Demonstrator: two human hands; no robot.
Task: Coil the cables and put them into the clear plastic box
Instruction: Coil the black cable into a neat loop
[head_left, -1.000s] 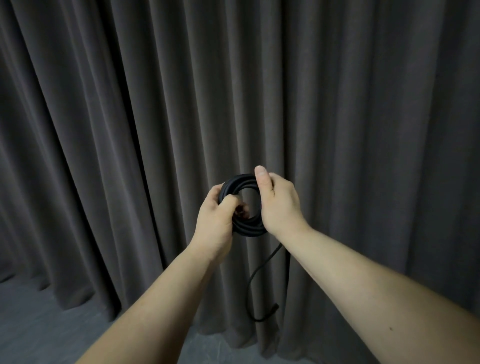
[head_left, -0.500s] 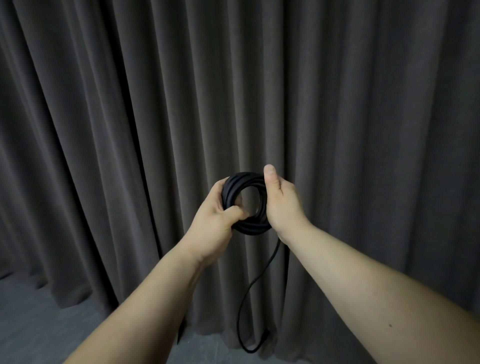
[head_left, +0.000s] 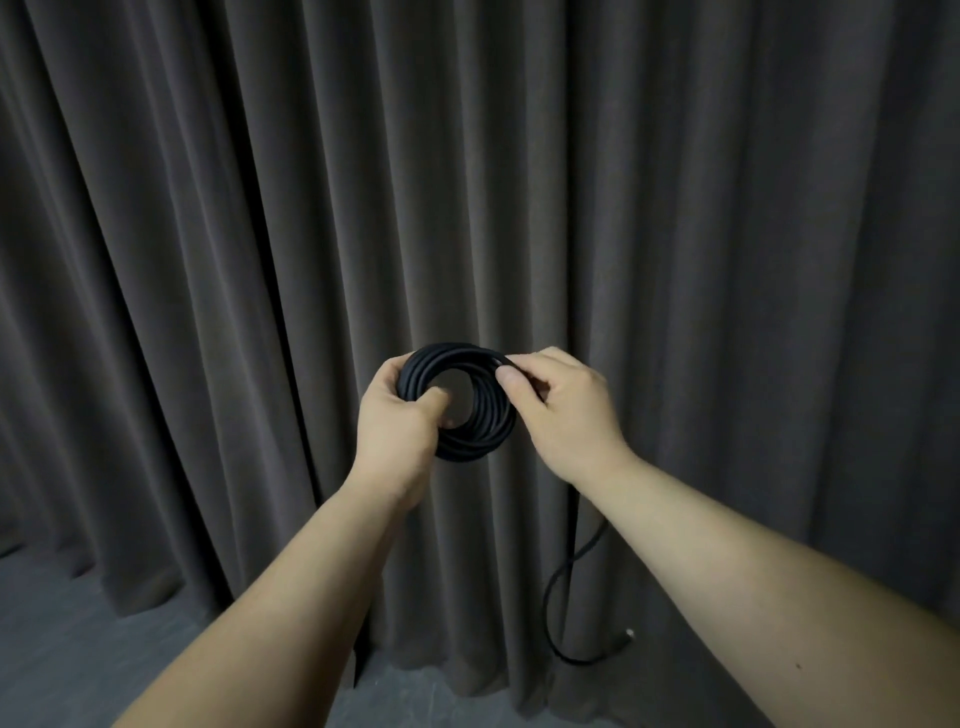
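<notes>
A black cable wound into a thick round coil (head_left: 485, 410) hangs in the air in front of me. My left hand (head_left: 400, 415) grips the coil's left side, thumb through the hole. My right hand (head_left: 561, 410) pinches the top right of the coil between thumb and fingers. A loose tail of the cable (head_left: 563, 597) drops from under my right wrist, curves down and ends in a small plug with a pale tip (head_left: 626, 636). No clear plastic box is in view.
A dark grey pleated curtain (head_left: 675, 234) fills the background down to the floor. Grey floor (head_left: 62, 649) shows at the lower left. A short dark strip (head_left: 355, 670) hangs by the curtain hem under my left forearm.
My right hand shifted from clasping the coil's right side to pinching its top right. The loose tail swung to the right and its plug end now shows. The coil faces me more squarely.
</notes>
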